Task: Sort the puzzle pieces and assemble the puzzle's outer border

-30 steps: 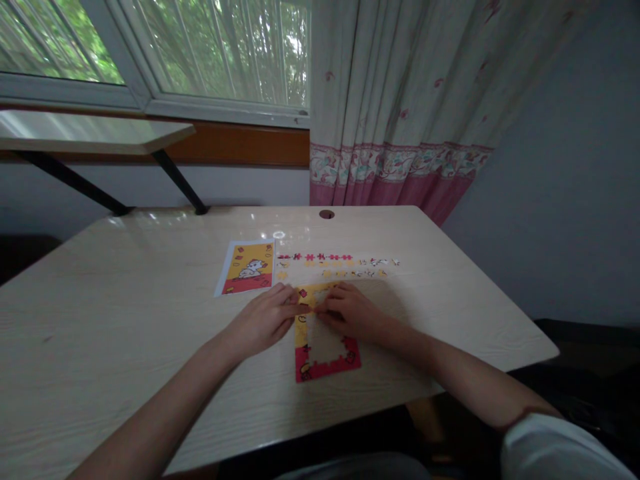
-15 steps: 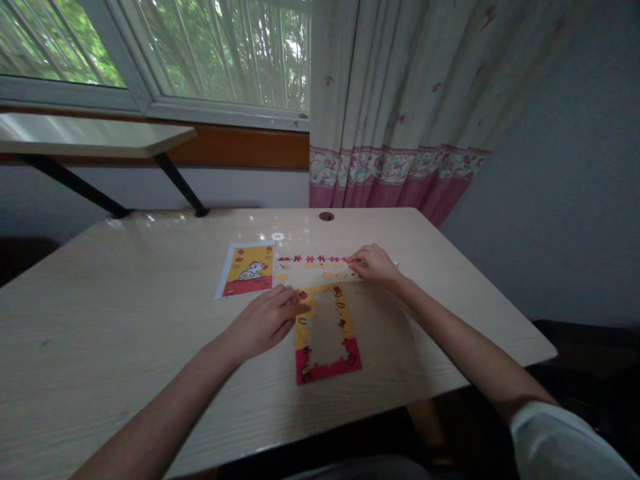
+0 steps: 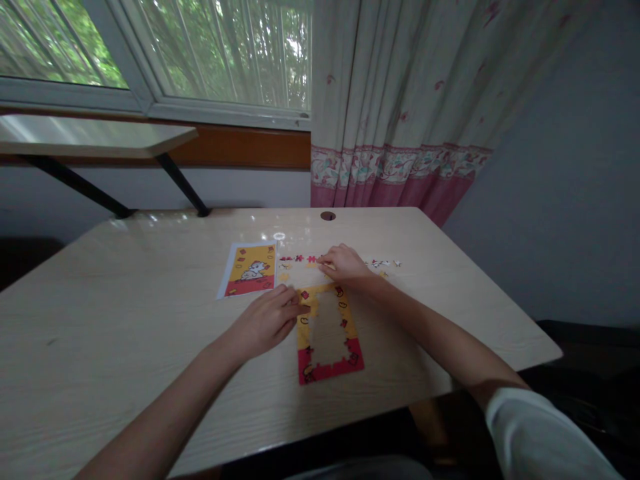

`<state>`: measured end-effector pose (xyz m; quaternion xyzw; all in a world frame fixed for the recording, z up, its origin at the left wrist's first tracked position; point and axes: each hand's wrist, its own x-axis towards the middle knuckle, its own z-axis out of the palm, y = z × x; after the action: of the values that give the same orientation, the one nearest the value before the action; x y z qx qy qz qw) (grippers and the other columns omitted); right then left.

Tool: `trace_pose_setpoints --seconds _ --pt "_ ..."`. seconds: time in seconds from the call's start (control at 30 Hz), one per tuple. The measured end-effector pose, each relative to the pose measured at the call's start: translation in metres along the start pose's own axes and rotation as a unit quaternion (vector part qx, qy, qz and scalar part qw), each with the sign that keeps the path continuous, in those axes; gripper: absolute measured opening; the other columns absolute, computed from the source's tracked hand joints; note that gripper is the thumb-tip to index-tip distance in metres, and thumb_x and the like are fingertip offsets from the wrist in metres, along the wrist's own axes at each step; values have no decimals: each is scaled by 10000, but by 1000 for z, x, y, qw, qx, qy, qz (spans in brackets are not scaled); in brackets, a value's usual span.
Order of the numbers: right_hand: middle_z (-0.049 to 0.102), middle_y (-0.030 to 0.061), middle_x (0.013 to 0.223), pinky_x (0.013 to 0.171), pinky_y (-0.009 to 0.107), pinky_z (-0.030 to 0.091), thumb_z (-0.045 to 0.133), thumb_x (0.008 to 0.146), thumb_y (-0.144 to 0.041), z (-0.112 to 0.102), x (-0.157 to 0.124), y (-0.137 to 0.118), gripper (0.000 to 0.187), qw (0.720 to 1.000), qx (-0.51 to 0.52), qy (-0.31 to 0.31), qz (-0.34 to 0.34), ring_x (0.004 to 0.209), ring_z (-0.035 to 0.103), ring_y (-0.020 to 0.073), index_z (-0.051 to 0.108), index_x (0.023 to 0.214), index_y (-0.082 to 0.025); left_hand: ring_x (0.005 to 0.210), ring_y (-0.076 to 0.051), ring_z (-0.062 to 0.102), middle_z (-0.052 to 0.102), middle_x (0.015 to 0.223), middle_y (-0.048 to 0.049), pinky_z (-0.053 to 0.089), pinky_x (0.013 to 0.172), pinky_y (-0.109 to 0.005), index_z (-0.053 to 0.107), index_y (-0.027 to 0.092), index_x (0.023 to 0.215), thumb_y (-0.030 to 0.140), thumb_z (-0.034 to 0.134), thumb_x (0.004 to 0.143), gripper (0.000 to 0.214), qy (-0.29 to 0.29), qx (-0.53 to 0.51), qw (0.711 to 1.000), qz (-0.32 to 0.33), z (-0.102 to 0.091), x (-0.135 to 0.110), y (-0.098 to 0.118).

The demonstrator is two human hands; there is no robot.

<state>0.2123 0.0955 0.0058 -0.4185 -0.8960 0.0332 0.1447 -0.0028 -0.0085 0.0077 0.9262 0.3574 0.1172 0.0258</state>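
Fingers of the left hand (image 3: 264,321) lie flat and loose, grasping nothing, tips touching the left edge of the yellow-and-red cardboard puzzle frame (image 3: 327,331) on the pale wooden table (image 3: 125,313). The right hand (image 3: 343,263) rests curled over the rows of small loose puzzle pieces (image 3: 300,259); whether it grips one is unclear. A printed picture card (image 3: 249,268) lies just left.

- A home room, likely a bedroom or study.
- Flowered curtain (image 3: 395,100) with a pink hem at 1 o'clock.
- Window (image 3: 165,53) onto green trees at 11 o'clock.
- Pale wood-grain counter (image 3: 125,320) carrying a child's jigsaw puzzle (image 3: 327,330).
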Motion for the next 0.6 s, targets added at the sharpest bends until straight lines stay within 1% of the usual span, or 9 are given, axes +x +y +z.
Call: trace_pose_setpoints --seconds 0.13,0.23,0.33,0.47,0.6 --pt "646 53 907 802 294 343 499 859 -351 5 3 -4 241 1000 1 0 -14 865 513 173 687 943 -227 849 -218 489 536 923 -80 448 745 -363 621 208 1060 128 426 853 295 -4 2 1000 -1 -2 1 2" --pt "646 49 913 799 293 349 533 834 -369 6 4 -4 228 1000 8 11 0 863 511 175 691 906 -221 835 -218 489 534 904 -79 450 731 -359 624 206 1051 118 432 844 295 -9 3 1000 -2 -4 2 3" --pt "647 52 921 775 299 362 567 805 -392 7 6 -4 235 1000 12 17 16 868 514 191 689 907 -219 847 -227 486 533 905 -81 449 733 -364 625 199 1045 113 433 838 295 -11 2 1000 -4 -5 2 4" --pt "643 46 892 777 291 367 607 769 -342 8 14 -3 174 999 44 -17 25 853 531 181 695 861 -224 844 -225 482 531 900 -78 444 734 -362 622 199 1049 114 420 845 299 -11 -4 1000 -7 -3 2 3" --pt "636 43 877 780 275 365 642 721 -274 10 24 0 152 995 82 -52 31 838 541 167 685 848 -202 841 -222 482 533 893 -75 438 729 -354 624 203 1052 111 419 844 306 -8 -19 1000 -12 -3 2 2"
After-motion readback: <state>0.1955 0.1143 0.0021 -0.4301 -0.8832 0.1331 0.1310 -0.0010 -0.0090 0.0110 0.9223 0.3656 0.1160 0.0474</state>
